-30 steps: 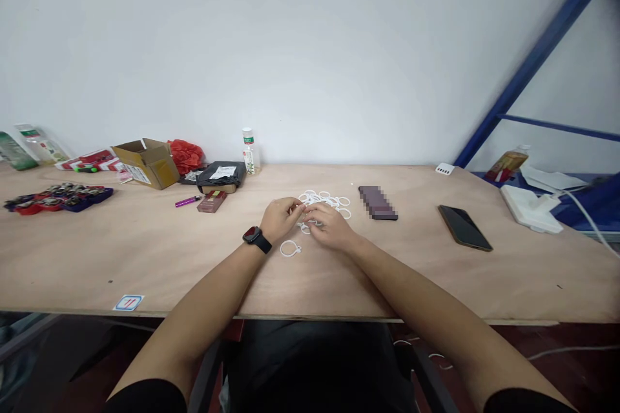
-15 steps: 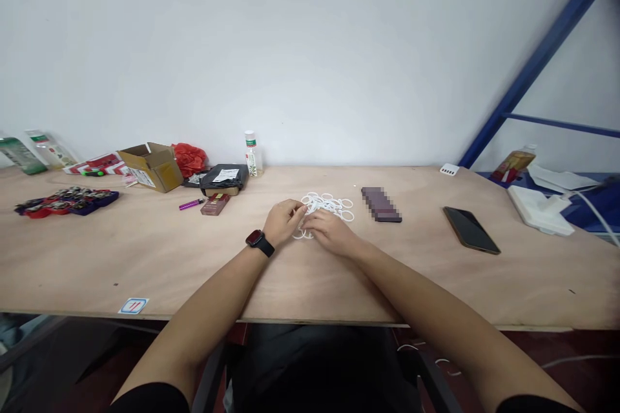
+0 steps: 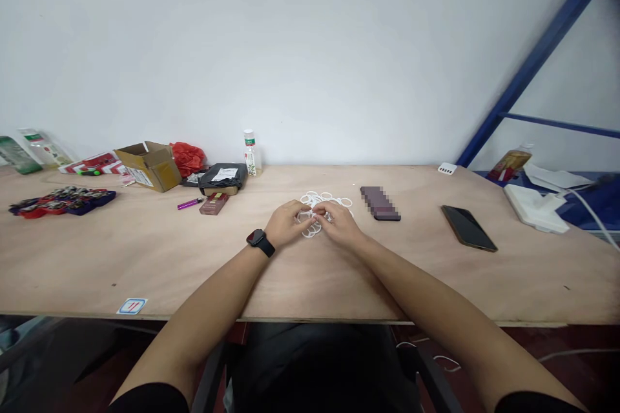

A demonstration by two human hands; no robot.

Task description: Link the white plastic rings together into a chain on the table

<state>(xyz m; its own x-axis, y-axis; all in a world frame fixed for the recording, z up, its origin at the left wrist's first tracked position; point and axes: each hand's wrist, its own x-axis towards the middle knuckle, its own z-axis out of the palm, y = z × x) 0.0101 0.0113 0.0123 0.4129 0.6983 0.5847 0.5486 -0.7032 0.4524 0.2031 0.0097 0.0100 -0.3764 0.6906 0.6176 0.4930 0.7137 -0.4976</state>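
Note:
A loose pile of thin white plastic rings (image 3: 345, 202) lies on the wooden table in front of me. My left hand (image 3: 287, 222), with a black watch on its wrist, is at the pile's left side, thumb and fingers pinched on a white ring. From the right, my right hand (image 3: 340, 224) meets it, its thumb and fingertips closed on what looks like the same ring. The fingertips of both hands nearly touch. My hands cover part of the pile, and the exact grip is too small to make out.
A pixelated dark phone-like slab (image 3: 380, 202) and a black phone (image 3: 468, 228) lie to the right, before a white power adapter (image 3: 533, 208). Leftward are a purple lighter (image 3: 188, 204), a maroon box (image 3: 214, 204), a black package (image 3: 223, 177), a bottle (image 3: 252, 153) and an open carton (image 3: 157, 168).
My right hand has turned and drawn slightly back to the right, its thumb now showing. My left thumb has extended toward it, and the fingertips of both hands meet over the rings.

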